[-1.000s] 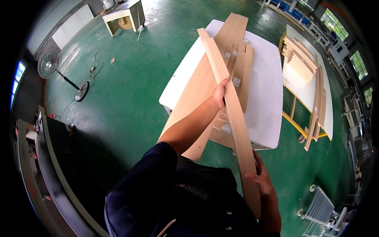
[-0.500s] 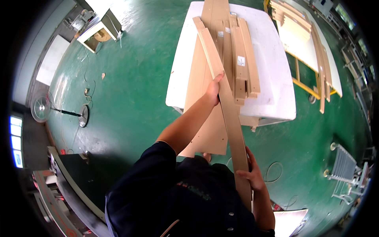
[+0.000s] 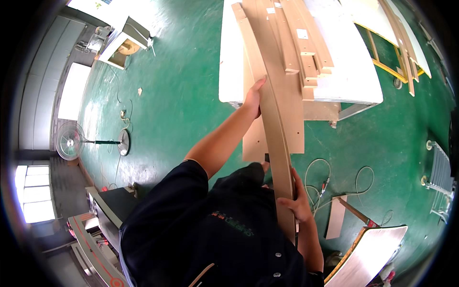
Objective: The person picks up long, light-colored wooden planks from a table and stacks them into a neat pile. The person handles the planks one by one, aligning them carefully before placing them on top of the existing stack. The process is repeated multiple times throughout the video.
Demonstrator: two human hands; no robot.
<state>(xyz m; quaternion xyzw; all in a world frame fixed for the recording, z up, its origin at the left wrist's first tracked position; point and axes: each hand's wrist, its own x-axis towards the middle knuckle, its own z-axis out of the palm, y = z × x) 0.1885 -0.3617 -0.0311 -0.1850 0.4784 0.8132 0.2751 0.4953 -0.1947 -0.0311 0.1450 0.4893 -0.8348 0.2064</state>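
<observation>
Both my hands grip a long light-brown wooden board, which slants from beside my body out over the table. My left hand is closed around its left edge about midway along. Nearer my body, my right hand clasps the right edge, thumb lying across the top face. Beneath the held board, wide flat brown panels stick out past the near edge of a white table. Several narrower wooden pieces, some with white labels, lie stacked on these panels to the right.
A yellow-framed cart with more long boards stands at the far right. Behind it at lower right is a pale panel, near a coiled hose. On the left are a standing fan, a white cabinet and a machine.
My view has turned, so the table and cart sit higher and further right. The hose and pale panel at lower right show more. Both hands keep their hold on the board.
</observation>
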